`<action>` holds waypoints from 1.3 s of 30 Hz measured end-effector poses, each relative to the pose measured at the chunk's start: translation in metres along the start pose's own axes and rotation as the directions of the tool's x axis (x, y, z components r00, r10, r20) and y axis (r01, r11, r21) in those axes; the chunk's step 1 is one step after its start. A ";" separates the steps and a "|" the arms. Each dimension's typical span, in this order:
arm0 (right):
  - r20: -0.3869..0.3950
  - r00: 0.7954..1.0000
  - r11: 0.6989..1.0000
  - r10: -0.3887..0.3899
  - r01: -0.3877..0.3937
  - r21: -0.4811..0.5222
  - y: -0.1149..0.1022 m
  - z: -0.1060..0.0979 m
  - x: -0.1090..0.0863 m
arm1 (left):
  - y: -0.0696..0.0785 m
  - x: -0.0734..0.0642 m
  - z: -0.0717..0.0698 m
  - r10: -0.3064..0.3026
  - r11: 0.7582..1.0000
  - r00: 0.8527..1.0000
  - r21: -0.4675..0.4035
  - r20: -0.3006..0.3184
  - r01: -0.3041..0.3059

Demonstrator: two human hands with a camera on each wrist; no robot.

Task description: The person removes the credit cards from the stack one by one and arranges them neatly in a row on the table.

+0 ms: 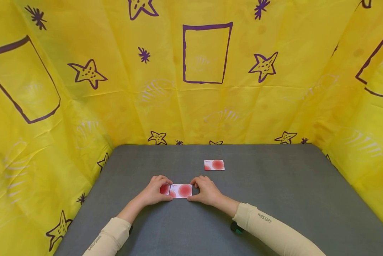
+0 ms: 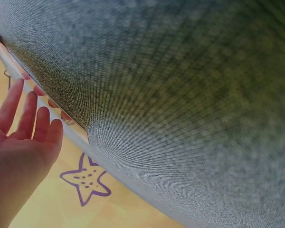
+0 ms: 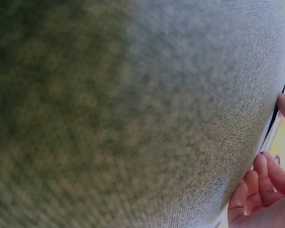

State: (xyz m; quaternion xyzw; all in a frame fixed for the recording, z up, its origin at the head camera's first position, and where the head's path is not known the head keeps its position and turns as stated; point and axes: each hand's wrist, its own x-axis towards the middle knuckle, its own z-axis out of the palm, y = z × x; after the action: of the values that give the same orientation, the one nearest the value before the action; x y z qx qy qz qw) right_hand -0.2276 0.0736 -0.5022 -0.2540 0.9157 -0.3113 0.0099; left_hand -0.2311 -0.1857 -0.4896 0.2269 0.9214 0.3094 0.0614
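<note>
1. Your left hand [image 1: 154, 192] pinches the left card [image 1: 165, 189] between thumb and fingers, with the thumb on the near edge and the fingertips on the far edge. The hand covers the left part of this card.
2. Your right hand [image 1: 207, 191] grips the right card [image 1: 181, 191] at its right end, also with the thumb near you and the fingers on the far side.
3. These two cards lie side by side in one row, between your hands. Whether their edges touch or slightly overlap, I cannot tell. Both are pale, with red round prints.
4. The far card [image 1: 214, 165], of similar print, lies beyond your right hand, a little to the right of the row and apart from it.
5. All three are on the dark grey counter [image 1: 274, 199], whose surface shows a fine woven texture in the wrist views.
6. Behind the counter and at both sides hangs yellow cloth [image 1: 207, 113], with folds, purple starfish drawings [image 1: 88, 74] and four-sided outlines [image 1: 207, 53].
7. You wear cream sleeves [image 1: 271, 227] with small lettering; a dark device [image 1: 236, 227] shows under your right wrist.
</note>
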 end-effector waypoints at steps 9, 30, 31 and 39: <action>-0.012 1.000 1.000 -0.014 0.013 -0.008 0.001 -0.001 0.000 | 0.002 0.001 -0.001 0.019 1.000 1.000 0.001 -0.010 -0.019; -0.017 0.998 0.998 -0.059 0.059 0.018 0.002 -0.001 -0.008 | 0.004 -0.004 0.001 0.024 1.000 0.999 0.007 -0.027 -0.024; -0.020 0.998 0.998 -0.065 0.065 0.021 0.002 -0.001 -0.008 | 0.005 -0.004 0.000 0.019 1.000 0.999 0.003 -0.027 -0.019; -0.073 0.993 0.993 -0.096 0.101 0.064 0.007 -0.004 -0.016 | 0.005 -0.004 0.002 0.029 1.000 0.999 -0.005 -0.027 -0.029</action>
State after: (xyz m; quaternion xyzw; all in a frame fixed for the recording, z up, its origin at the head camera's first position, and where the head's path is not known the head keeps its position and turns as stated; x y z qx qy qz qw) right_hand -0.2172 0.0880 -0.5052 -0.2874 0.8908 -0.3507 -0.0290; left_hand -0.2254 -0.1835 -0.4883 0.2358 0.9179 0.3159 0.0449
